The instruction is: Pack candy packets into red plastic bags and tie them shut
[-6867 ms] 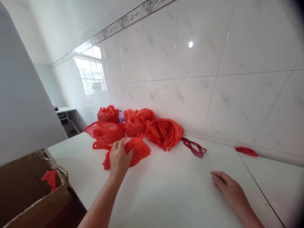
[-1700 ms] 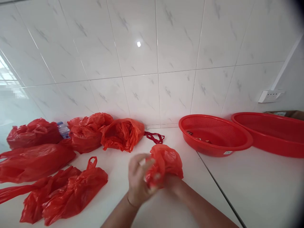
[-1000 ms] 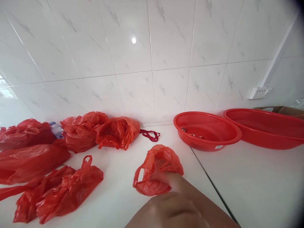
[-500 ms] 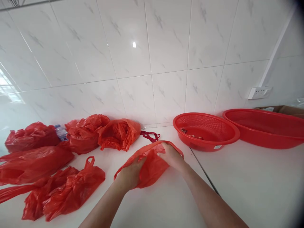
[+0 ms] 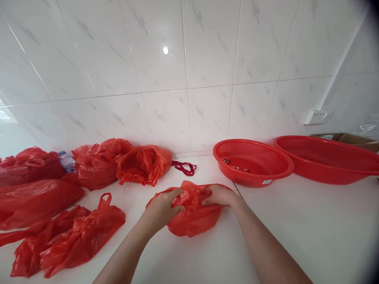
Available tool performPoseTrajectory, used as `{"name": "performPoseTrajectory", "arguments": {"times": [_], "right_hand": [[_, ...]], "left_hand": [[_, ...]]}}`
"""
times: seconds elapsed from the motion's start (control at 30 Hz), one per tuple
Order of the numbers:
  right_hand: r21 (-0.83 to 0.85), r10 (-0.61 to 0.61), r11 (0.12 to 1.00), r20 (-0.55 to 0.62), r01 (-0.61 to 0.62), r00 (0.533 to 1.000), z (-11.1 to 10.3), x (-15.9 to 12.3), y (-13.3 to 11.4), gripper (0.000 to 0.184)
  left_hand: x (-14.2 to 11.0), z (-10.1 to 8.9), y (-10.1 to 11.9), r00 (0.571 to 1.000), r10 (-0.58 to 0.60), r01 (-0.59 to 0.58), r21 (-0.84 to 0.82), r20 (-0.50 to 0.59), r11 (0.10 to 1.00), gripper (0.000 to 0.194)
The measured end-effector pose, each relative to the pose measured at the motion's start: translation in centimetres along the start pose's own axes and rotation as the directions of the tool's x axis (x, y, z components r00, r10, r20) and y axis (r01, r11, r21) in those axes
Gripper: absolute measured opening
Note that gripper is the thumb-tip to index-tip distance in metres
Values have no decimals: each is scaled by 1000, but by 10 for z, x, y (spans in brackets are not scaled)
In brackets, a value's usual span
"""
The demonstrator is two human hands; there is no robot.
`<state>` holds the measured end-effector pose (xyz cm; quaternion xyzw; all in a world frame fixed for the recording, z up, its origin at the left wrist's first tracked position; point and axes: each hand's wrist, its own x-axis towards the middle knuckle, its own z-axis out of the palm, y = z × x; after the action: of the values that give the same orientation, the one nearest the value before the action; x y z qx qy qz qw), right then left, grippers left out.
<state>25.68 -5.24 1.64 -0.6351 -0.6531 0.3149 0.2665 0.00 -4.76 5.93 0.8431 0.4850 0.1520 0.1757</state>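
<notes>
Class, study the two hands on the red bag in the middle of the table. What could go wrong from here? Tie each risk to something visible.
1. The red bag looks thin, so the left hand and right hand at its mouth might tear it.
2. The perforated basin sits just beyond the right hand; a wide swing could knock it and jostle the small pieces inside.

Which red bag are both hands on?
The front-centre bag, with the left hand and right hand on it; the other bags lie to the left, untouched.
</notes>
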Motion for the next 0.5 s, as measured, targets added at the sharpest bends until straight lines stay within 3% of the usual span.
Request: {"name": "performPoseTrajectory", "arguments": {"times": [0.07, 0.17, 0.3, 0.5], "right_hand": [[113, 22, 993, 110, -35, 994, -6, -1, 8, 28], [313, 40, 944, 203, -104, 978, -11, 1, 23, 37], [446, 36, 887, 191, -119, 981, -11, 5, 39, 43], [593, 46, 795, 150, -128, 988, -10, 6, 45, 42]], "left_hand": [[5, 0, -5, 996, -46, 46, -12, -74, 999, 44], [12, 9, -22, 986, -144, 143, -23, -82, 989, 52], [14, 30, -35, 992, -116, 115, -17, -45, 993, 53], [7, 47, -26, 994, -42, 40, -26, -101, 999, 53]]}}
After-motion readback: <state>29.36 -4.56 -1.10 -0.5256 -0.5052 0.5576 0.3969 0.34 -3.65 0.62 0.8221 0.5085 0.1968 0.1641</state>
